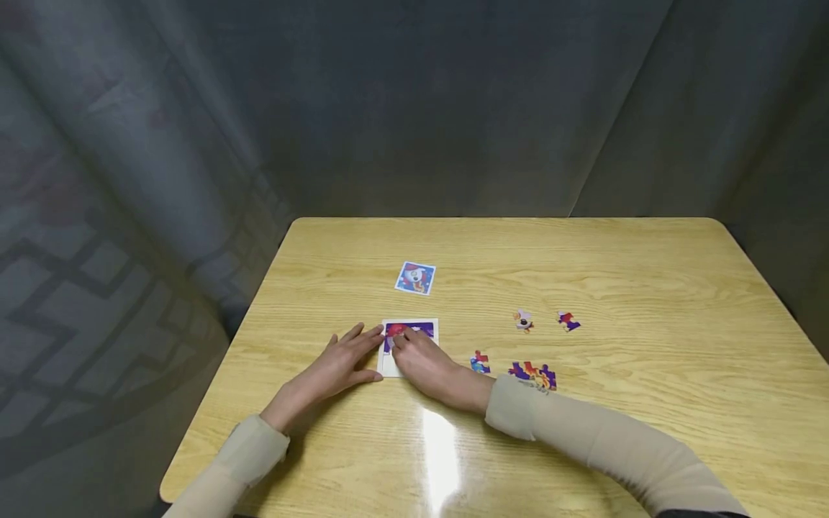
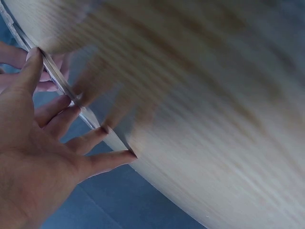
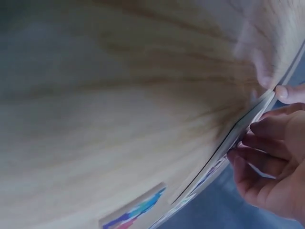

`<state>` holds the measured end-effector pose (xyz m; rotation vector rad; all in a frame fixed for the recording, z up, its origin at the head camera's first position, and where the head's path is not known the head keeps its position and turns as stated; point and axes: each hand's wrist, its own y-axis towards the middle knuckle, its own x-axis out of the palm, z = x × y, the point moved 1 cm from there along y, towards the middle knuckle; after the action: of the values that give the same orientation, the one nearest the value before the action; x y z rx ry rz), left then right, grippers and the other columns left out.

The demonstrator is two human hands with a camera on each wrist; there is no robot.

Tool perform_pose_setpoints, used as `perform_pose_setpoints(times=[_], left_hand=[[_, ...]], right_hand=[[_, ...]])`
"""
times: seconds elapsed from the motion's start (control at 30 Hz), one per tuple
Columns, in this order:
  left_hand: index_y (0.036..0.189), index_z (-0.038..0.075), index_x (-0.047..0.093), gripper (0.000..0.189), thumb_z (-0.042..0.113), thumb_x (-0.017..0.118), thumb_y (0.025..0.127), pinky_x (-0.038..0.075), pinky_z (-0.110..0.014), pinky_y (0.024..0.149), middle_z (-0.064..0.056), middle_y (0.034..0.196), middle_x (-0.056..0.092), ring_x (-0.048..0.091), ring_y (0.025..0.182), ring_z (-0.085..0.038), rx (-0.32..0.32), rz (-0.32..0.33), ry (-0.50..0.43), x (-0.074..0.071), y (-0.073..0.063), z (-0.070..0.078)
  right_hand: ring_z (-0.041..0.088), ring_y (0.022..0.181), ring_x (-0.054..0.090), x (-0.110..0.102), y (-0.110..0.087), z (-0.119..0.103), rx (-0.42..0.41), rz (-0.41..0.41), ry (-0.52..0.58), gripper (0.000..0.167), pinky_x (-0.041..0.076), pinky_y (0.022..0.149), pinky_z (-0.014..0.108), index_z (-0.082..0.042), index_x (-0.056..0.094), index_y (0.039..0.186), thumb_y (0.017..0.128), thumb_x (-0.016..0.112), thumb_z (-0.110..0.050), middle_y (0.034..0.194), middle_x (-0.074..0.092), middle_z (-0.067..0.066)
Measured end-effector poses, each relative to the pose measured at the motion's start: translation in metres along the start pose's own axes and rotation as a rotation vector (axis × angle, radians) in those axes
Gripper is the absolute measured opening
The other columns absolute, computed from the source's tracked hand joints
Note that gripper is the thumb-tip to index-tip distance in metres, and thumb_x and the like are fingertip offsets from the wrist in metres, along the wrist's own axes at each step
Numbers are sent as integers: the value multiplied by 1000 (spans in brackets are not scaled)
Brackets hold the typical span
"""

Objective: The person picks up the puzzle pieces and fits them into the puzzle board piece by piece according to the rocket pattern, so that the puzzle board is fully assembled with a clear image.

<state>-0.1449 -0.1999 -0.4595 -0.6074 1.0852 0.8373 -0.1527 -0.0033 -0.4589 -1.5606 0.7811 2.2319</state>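
Note:
A white puzzle tray point(image 1: 389, 367) lies on the table, with purple and red jigsaw pieces point(image 1: 424, 328) filling its upper part. My left hand point(image 1: 342, 363) rests beside it, fingers spread and fairly straight, tips at the tray's left edge; the left wrist view shows these fingertips down on the surface. Over the middle of the tray, my right hand point(image 1: 429, 365) pinches a pale jigsaw piece point(image 1: 391, 342) against the laid pieces. Its fingers point(image 3: 257, 155) are bent, their tips right at the tray, and they hide most of that piece.
Behind the tray lies a square picture card point(image 1: 415, 278). Loose pieces are to the right: a pale one point(image 1: 523, 321), a purple-red one point(image 1: 568, 321), a blue-red one point(image 1: 480, 362), and a cluster point(image 1: 532, 374) partly under my right sleeve point(image 1: 518, 409). Dark curtains point(image 1: 453, 108) hang behind the table.

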Motion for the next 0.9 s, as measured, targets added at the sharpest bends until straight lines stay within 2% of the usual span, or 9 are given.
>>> perform_pose_setpoints(times=[0.2, 0.33, 0.5, 0.67, 0.77, 0.9], left_hand=[[144, 10, 46, 68, 43, 67, 88, 24, -77, 95, -7, 154, 34, 26, 140, -42, 3, 0, -4, 0, 0, 0], [144, 12, 47, 66, 42, 66, 89, 24, -77, 96, -7, 154, 34, 25, 140, -42, 5, -10, 5, 0, 1, 0], [144, 11, 47, 66, 43, 66, 89, 25, -76, 95, -9, 154, 34, 26, 140, -43, 4, -28, 24, -2, 1, 1], [143, 10, 48, 67, 42, 67, 88, 27, -76, 95, -10, 153, 35, 27, 139, -44, 1, -35, 31, -4, 2, 2], [144, 11, 47, 67, 43, 66, 88, 27, -76, 95, -9, 153, 35, 27, 139, -43, -3, -39, 38, -4, 3, 2], [144, 11, 47, 67, 43, 67, 88, 28, -76, 94, -10, 153, 35, 28, 139, -44, 2, -39, 41, -5, 4, 3]], right_hand=[[19, 87, 59, -2, 0, -1, 8, -12, 23, 17, 50, 72, 29, -7, 74, 99, 86, 63, -10, 101, 69, 5], [19, 85, 59, -2, 0, 0, -6, -9, 24, 17, 50, 71, 29, -7, 74, 97, 86, 63, -12, 100, 69, 5], [18, 84, 59, -2, -2, 2, -1, 32, 100, 14, 51, 71, 29, -7, 73, 93, 87, 63, -15, 100, 69, 4], [20, 90, 59, -2, -5, 4, 3, 26, 158, 19, 51, 74, 30, -5, 72, 99, 91, 61, -19, 105, 68, 6], [22, 93, 60, -3, -6, 8, 2, 8, 225, 21, 52, 77, 33, -4, 71, 102, 92, 61, -19, 111, 68, 9], [25, 99, 62, -2, -8, 15, 8, -4, 383, 22, 51, 86, 36, -2, 72, 106, 93, 60, -15, 117, 67, 13]])
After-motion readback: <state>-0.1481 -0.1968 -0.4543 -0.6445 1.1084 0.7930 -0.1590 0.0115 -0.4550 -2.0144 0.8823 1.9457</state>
